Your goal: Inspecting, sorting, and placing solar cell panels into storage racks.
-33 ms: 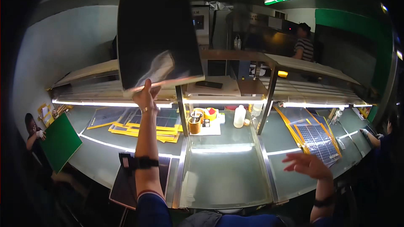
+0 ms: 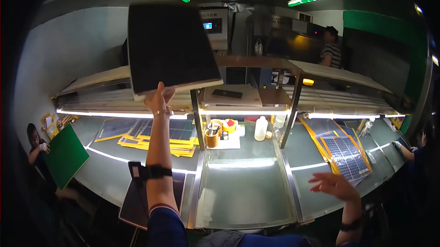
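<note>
A large dark flat panel (image 2: 172,45) with a pale lower edge is raised up at the upper left, over the shelf. My left hand (image 2: 159,98) grips it by that lower edge, arm stretched out and thumb on the near face. The fingers behind the panel are mostly hidden. My right hand (image 2: 337,185) hangs in the air over the right part of the bench, fingers spread and holding nothing. Below my left forearm, another dark panel (image 2: 172,201) lies at the bench's front edge, partly covered by my arm.
Yellow-edged film sheets (image 2: 156,141) lie at the left, and more yellow-edged sheets (image 2: 346,155) at the right. A white bottle (image 2: 261,128) and a brown cup of tools (image 2: 212,136) stand mid-bench, below a lit shelf (image 2: 247,110). At the left, a person holds a green board (image 2: 68,155).
The dark panel has dropped slightly and a bright reflection has gone from its face. My left hand still grips its lower edge. My right hand has shifted a little downward.
</note>
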Motion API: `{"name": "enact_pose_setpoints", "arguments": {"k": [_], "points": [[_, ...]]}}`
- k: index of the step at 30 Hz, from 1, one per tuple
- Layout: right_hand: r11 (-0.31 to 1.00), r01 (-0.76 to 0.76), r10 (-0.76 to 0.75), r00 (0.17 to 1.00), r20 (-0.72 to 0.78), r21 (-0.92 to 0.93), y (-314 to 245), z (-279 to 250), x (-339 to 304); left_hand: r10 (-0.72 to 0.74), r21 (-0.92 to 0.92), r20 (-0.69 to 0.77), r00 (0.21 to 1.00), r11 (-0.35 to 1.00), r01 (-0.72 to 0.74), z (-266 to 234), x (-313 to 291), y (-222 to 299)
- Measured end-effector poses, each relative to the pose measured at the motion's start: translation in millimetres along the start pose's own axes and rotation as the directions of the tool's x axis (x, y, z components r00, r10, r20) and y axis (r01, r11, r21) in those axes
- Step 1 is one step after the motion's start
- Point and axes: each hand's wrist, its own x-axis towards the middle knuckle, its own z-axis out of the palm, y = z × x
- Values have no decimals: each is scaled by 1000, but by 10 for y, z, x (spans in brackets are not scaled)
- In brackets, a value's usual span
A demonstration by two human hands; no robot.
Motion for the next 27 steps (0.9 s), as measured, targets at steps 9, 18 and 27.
{"name": "enact_pose_setpoints", "arguments": {"k": [9, 18, 27], "points": [[868, -310, 464, 783, -414, 388, 1217, -59, -415, -183, -66, 479, 858, 968, 243, -448, 105, -957], [700, -586, 577, 801, 160, 409, 3201, 676, 1016, -709, 770, 123, 694, 509, 383, -3397, -3036, -369], [971, 191, -72, 803, 591, -141, 2274, 3200, 1587, 585, 751, -634, 506, 309, 584, -5560, -5105, 2499]]}}
